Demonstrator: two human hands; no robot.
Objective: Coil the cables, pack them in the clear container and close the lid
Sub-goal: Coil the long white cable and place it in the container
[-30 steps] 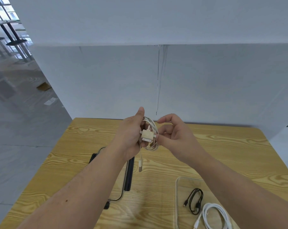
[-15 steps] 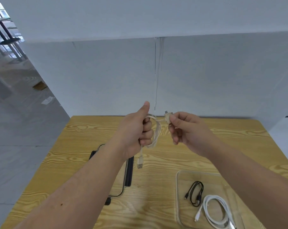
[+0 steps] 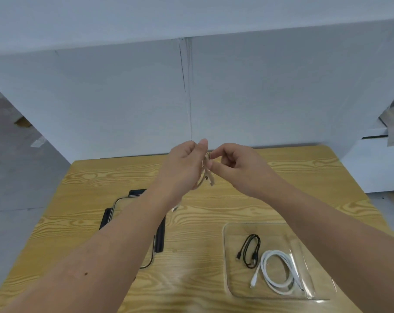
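Above the table's far half, my left hand (image 3: pixel 183 164) grips a coiled cream cable (image 3: pixel 207 175), most of it hidden behind the fingers. My right hand (image 3: pixel 235 164) pinches the same cable at its top, touching the left thumb. A connector end hangs just below the hands. The clear container (image 3: pixel 231 227) lies open at the front right of the table, holding a coiled black cable (image 3: pixel 250 250) and a coiled white cable (image 3: pixel 276 271). The clear lid with black clips (image 3: pixel 159 239) lies at the left, partly hidden under my left forearm.
The wooden table (image 3: pixel 214 213) ends at a white wall (image 3: pixel 123 98) just behind the hands. Grey floor (image 3: pixel 15 177) lies beyond the table's left edge. White furniture (image 3: pixel 381 168) stands at the right.
My hands have come together again: the right hand brought the cable end back to the coil in the left hand. The view has tilted down a little, showing more of the container.
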